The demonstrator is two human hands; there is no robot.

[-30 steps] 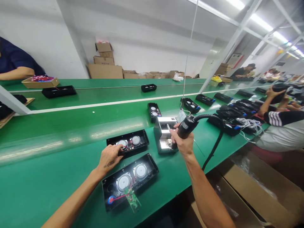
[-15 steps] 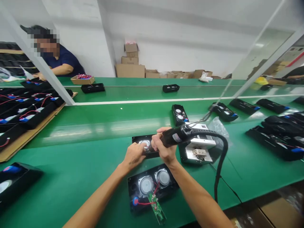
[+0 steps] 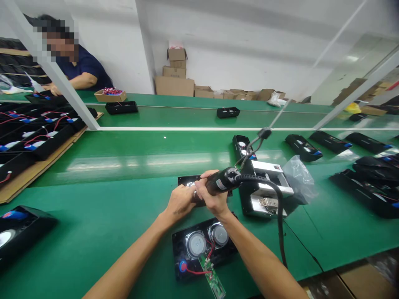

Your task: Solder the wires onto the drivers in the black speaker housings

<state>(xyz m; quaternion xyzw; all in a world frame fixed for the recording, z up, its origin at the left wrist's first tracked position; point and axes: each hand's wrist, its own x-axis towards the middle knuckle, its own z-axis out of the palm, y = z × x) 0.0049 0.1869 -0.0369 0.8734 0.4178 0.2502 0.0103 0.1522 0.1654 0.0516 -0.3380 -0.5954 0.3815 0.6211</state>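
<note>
My right hand (image 3: 212, 197) is wrapped round a black corded electric screwdriver (image 3: 222, 182), which leans down to the left. Its tip is hidden among my fingers, over a black speaker panel (image 3: 183, 180). My left hand (image 3: 179, 201) is closed beside the tip, at that panel's near side; whatever its fingers pinch is hidden. Closer to me lies a second black panel (image 3: 179, 243) with two round speakers (image 3: 196, 244), red wires and a green circuit board (image 3: 212, 277) reaching past its front edge. My right forearm covers part of this panel.
Right of my hands stands a black-and-silver machine (image 3: 264, 191), with a clear plastic bag (image 3: 299, 178) behind. The screwdriver's thick cable (image 3: 280, 224) hangs beside it. Black housings (image 3: 364, 189) lie at right, more on a cardboard tray (image 3: 71, 145) at left. A co-worker (image 3: 82, 68) sits across the bench.
The view has shifted a little. The screwdriver's hanging hook now stands higher above the machine, and my left fingers are closer to the screwdriver's tip. My right hand keeps its grip.
</note>
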